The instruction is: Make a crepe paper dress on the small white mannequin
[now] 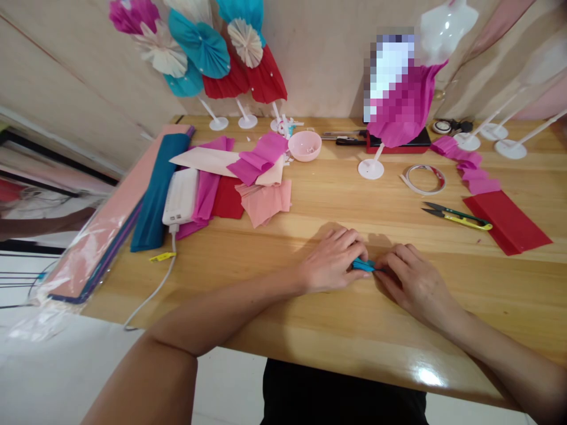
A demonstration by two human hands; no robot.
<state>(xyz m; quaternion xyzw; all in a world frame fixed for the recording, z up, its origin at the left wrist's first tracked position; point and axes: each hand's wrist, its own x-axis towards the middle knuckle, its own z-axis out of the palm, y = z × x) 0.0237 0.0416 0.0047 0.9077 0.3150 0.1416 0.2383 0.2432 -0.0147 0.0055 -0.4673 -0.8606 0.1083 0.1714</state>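
Note:
A small bundle of blue pleated crepe paper (363, 265) is low over the wooden table between my two hands. My left hand (332, 262) is closed around its left end, fingers curled over the folds. At the other end, the fingertips of my right hand (410, 280) are pinched together on the narrow gathered tip of the same paper. Something thin and dark shows at that tip, too small to make out. Much of the bundle is hidden by my left fingers. Beyond my right hand lie yellow-handled thread snips (460, 217), touched by neither hand.
Red crepe paper (509, 221) lies at the right, near a roll of tape (424, 179). A small mannequin stand (371, 169) wears magenta paper. Further back are a pink bowl (305, 146) and decorated stands. Paper pieces, a white power bank (181, 196) and its cable occupy the left.

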